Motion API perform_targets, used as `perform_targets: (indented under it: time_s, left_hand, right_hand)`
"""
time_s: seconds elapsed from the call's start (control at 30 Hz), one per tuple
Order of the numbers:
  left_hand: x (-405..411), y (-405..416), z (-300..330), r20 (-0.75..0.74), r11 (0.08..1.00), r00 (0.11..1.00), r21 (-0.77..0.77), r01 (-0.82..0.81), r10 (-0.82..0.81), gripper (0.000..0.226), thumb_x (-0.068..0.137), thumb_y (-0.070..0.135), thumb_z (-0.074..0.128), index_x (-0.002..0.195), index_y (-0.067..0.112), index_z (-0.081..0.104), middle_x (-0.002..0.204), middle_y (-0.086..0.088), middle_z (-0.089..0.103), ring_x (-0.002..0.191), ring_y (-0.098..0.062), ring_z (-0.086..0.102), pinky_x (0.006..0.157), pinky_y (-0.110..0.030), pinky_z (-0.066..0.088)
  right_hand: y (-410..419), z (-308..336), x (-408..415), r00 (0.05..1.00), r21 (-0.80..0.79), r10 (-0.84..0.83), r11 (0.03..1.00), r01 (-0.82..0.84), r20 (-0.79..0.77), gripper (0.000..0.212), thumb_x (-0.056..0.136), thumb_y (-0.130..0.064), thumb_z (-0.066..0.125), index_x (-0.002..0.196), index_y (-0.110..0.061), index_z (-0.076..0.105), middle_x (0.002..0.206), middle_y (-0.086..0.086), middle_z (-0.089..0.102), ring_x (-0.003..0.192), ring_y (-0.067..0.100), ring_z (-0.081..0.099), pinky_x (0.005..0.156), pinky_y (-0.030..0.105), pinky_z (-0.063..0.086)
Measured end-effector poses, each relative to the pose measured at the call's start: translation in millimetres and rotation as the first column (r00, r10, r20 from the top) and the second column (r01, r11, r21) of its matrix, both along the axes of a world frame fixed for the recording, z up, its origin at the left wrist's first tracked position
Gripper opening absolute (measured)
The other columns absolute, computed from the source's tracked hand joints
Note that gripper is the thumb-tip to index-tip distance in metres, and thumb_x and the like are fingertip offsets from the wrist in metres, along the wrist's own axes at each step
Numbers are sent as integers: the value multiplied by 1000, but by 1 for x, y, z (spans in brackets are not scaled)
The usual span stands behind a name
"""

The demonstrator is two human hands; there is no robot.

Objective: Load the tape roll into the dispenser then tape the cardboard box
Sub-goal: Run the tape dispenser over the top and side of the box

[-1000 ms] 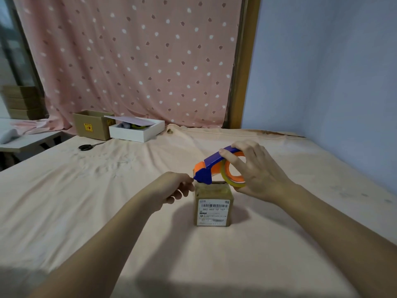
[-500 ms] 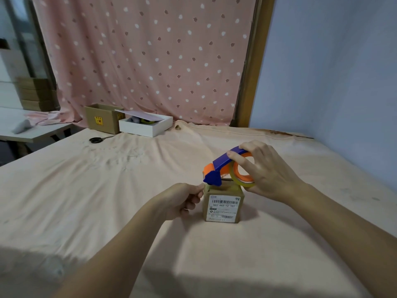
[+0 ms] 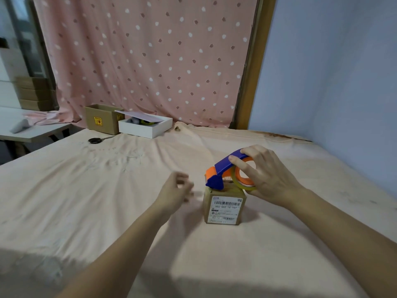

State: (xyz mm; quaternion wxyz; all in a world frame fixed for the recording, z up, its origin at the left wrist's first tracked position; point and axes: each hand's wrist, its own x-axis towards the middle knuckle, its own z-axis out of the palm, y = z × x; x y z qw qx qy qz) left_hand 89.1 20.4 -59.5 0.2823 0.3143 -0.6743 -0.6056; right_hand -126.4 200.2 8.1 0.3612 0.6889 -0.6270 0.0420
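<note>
A small brown cardboard box (image 3: 224,209) with a white barcode label stands on the peach cloth. The blue and orange tape dispenser (image 3: 223,171) rests on the box's top, nose pointing left, with the clear tape roll (image 3: 247,186) mounted in it. My right hand (image 3: 264,179) grips the dispenser over its top and around the roll. My left hand (image 3: 176,190) hovers just left of the box, blurred by motion, fingers loosely apart and holding nothing, not touching the box.
Black scissors (image 3: 96,140) lie far left on the cloth. Behind them stand an open brown carton (image 3: 101,119) and a white tray box (image 3: 146,127) with paper over it. A spotted pink curtain hangs behind, a blue wall runs along the right, and a white side table (image 3: 32,132) sits at the left.
My left hand has let go of the dispenser's nose and moved left, away from the box, its fingers spreading. The right hand and dispenser stay on the box.
</note>
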Motion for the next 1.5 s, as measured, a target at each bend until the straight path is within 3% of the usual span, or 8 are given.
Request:
perform_targets:
  time_s: [0.07, 0.2, 0.6, 0.7, 0.83, 1.03, 1.2, 1.5]
  left_hand:
    - [0, 11, 18, -185, 990, 982, -140, 13, -39, 52, 93, 41, 68, 139, 28, 50, 146, 6, 52, 122, -8, 56, 96, -31, 50]
    - [-20, 40, 31, 22, 890, 954, -353, 288, -300, 113, 69, 54, 87, 160, 33, 21, 159, 14, 33, 138, -7, 43, 109, -34, 48]
    - [-33, 44, 16, -53, 906, 983, -399, 140, -176, 64, 89, 32, 76, 144, 30, 43, 137, 6, 54, 121, -14, 60, 97, -39, 59]
    - [-32, 43, 17, -47, 900, 982, -411, 146, -181, 63, 89, 32, 76, 142, 31, 43, 136, 7, 55, 120, -13, 59, 99, -38, 57]
    - [-32, 44, 20, -26, 891, 977, -416, 180, -210, 61, 89, 30, 76, 140, 33, 43, 135, 8, 55, 118, -13, 61, 99, -38, 57]
    - [-27, 42, 9, -99, 937, 965, -282, 206, -242, 78, 80, 34, 85, 144, 36, 40, 127, 10, 67, 112, -12, 69, 95, -37, 60]
    - [-28, 52, -20, -174, 968, 955, -117, 222, -240, 77, 75, 37, 83, 140, 33, 42, 125, 4, 71, 110, -9, 72, 86, -25, 56]
    - [-24, 48, -11, -42, 904, 933, -266, 335, -358, 42, 97, 27, 66, 135, 33, 49, 115, 32, 70, 111, 6, 66, 84, -7, 49]
  right_hand:
    - [1, -3, -2, 1000, 21, -19, 1000, 19, 12, 105, 68, -33, 94, 152, -21, 32, 145, 21, 45, 130, 41, 47, 98, 54, 50]
    - [1, -5, -1, 1000, 15, -2, 1000, 2, 23, 104, 70, -36, 92, 153, -21, 32, 146, 20, 42, 133, 41, 46, 101, 55, 50]
    - [21, -4, 6, 943, 31, 55, 997, -69, 327, 104, 73, -52, 86, 157, -30, 29, 158, 9, 28, 145, 27, 32, 112, 38, 40]
    - [27, -4, 8, 788, -22, 46, 999, -41, 614, 103, 75, -46, 83, 156, -43, 19, 164, -4, 16, 151, 15, 20, 113, 36, 38]
    - [10, 10, 17, 502, -12, -15, 999, 51, 865, 103, 86, -21, 81, 148, -62, 9, 149, -12, 35, 128, 7, 47, 92, 21, 49]
    - [-12, 14, 21, 479, -94, 69, 995, 28, 875, 60, 91, 6, 67, 126, -41, 58, 117, -5, 60, 110, 11, 58, 95, 30, 54]
    - [-2, 14, 12, 336, -78, 101, 994, -82, 936, 58, 88, 8, 69, 122, -39, 65, 119, -11, 65, 111, 3, 61, 86, 16, 53]
    - [-8, 32, 13, 169, -42, 60, 993, -108, 984, 11, 99, -30, 66, 108, -29, 73, 99, -15, 74, 88, -4, 67, 63, 10, 50]
